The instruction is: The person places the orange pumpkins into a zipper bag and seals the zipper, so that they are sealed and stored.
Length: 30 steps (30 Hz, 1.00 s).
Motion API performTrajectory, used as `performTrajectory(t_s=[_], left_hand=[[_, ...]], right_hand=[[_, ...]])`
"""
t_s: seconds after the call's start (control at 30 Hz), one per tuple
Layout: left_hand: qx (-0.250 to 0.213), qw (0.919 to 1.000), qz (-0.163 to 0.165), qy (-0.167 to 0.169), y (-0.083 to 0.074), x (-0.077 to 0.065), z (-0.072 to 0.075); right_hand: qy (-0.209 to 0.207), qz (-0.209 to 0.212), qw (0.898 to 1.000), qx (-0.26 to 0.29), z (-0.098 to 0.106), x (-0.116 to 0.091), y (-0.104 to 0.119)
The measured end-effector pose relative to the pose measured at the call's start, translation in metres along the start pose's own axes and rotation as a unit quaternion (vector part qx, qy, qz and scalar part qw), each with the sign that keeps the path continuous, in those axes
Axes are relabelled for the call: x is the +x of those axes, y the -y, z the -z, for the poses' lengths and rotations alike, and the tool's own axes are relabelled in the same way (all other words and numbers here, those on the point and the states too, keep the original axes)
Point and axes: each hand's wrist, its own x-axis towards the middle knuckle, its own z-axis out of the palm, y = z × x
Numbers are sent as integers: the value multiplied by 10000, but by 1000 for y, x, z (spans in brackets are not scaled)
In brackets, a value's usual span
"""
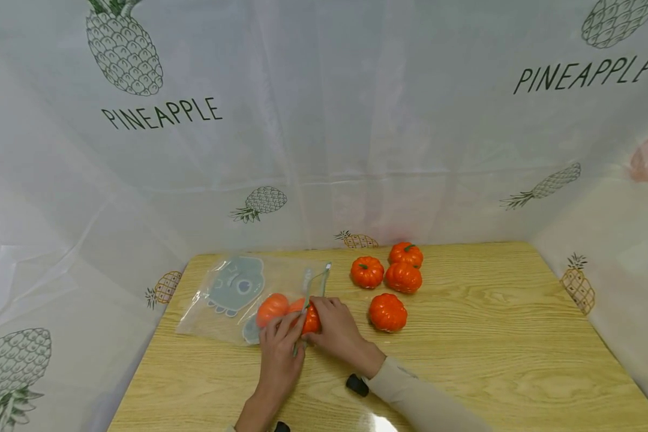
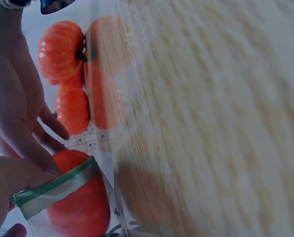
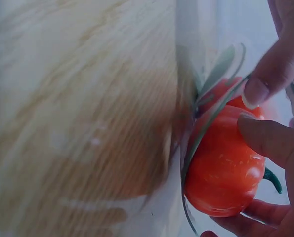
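A clear zip bag (image 1: 224, 327) with a grey-green cartoon print and a green edge at its mouth lies on the table. My left hand (image 1: 282, 348) holds the near part of its mouth, the thumb by the green rim (image 2: 63, 185). My right hand (image 1: 337, 327) grips a small orange toy pumpkin (image 3: 226, 160) with a green stem, partly within the mouth. Another pumpkin (image 1: 272, 309) shows through the plastic inside the bag. The fingers of both hands nearly meet at the opening and cover part of the gripped pumpkin.
To the right of the bag stand several more orange pumpkins: one nearest (image 1: 387, 312), one further back (image 1: 367, 272), and a touching pair (image 1: 404, 277). A pineapple-print white sheet (image 1: 324, 150) hangs behind and beside the wooden table (image 1: 491, 336).
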Motion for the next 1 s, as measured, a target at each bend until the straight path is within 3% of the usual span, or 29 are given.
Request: performTrajectory(t_s=[0.3,0.6,0.87,1.0], left_hand=[[20,10000,57,-6,3,-2,-3],[-55,10000,-3,-29,4,-1,-3],[0,10000,-28,-53,2,-1,-4],[-5,10000,-26,-83,1,-1,-5]], right_hand=[[-24,345,9989,-305,-8,0,2],[-189,31,9989,-430,-3,-11,-4],[-192,413,9971,-615,-5,-11,0],[-215,310,9972,-651,-6,-11,3]])
